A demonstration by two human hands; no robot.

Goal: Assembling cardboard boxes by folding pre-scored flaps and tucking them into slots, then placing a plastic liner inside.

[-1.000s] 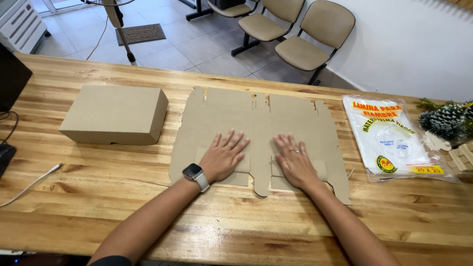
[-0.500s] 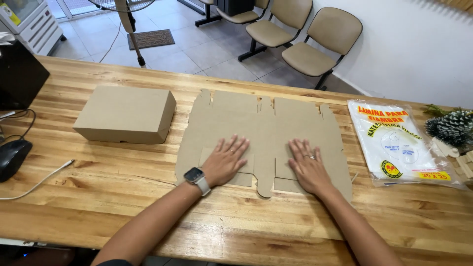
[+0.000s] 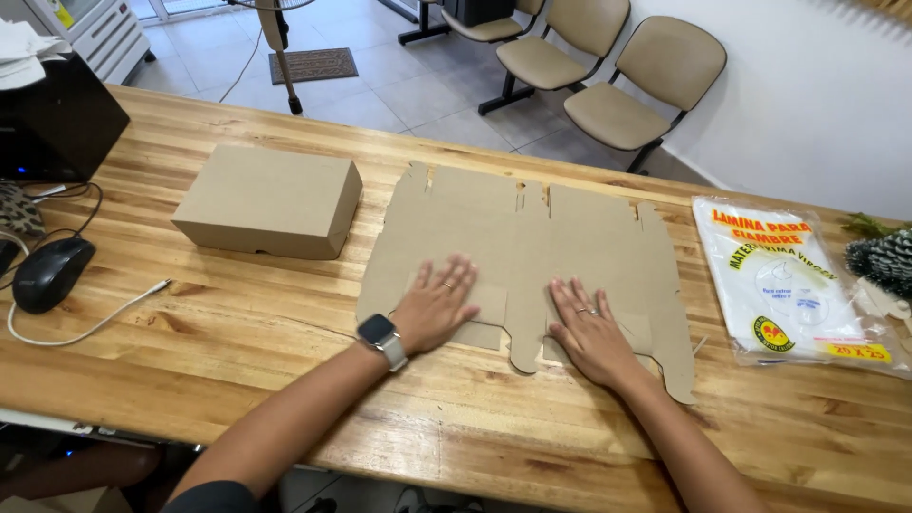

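Cardboard: one flat sheet (image 3: 532, 237) under two hands (image 3: 435, 306) (image 3: 591, 331), fingers spread; one box (image 3: 269, 200).

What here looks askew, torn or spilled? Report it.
Nothing stands out. The flat cardboard blank lies unfolded and untorn under the left hand and right hand; the closed box sits intact beside it.

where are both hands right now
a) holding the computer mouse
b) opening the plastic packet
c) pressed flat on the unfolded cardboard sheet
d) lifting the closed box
c, the left hand and right hand lie palm down, fingers spread, on the near edge of the flat cardboard sheet; the closed box, mouse and plastic packet sit untouched.
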